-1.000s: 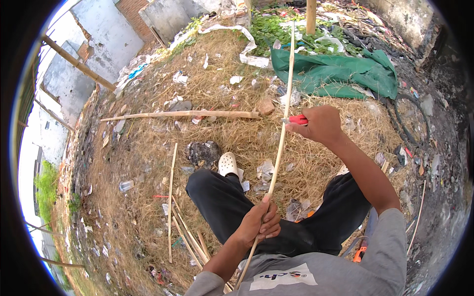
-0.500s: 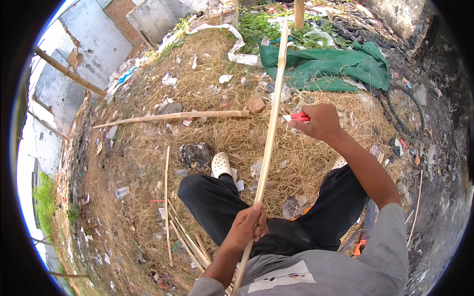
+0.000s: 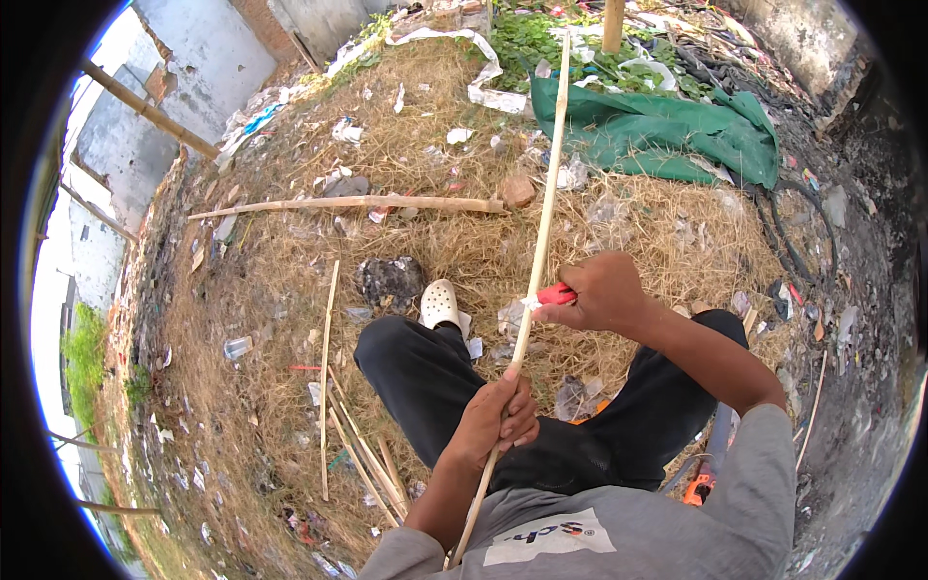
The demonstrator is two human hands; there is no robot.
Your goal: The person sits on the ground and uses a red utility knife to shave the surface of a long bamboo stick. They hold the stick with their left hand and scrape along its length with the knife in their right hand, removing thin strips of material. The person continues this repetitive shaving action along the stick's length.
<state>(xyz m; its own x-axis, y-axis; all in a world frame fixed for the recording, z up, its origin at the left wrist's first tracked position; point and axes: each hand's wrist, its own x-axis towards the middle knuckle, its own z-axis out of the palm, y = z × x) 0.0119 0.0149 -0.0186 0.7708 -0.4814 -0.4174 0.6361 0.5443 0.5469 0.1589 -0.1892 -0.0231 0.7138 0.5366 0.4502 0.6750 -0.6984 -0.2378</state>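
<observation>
head | left hand grip closed around long bamboo stick, steadying it above lap | right hand clenches red-handled knife against stick, blade apparently shaving | stick tip points toward green tarp; cut strips on straw ground

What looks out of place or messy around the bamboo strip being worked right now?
The work itself looks orderly: the left hand grips the bamboo strip, and the right hand sets a red-handled knife against it. The ground is what stands out: scattered litter across the dry straw, a crumpled green tarp and loose bamboo strips by the left knee.
</observation>
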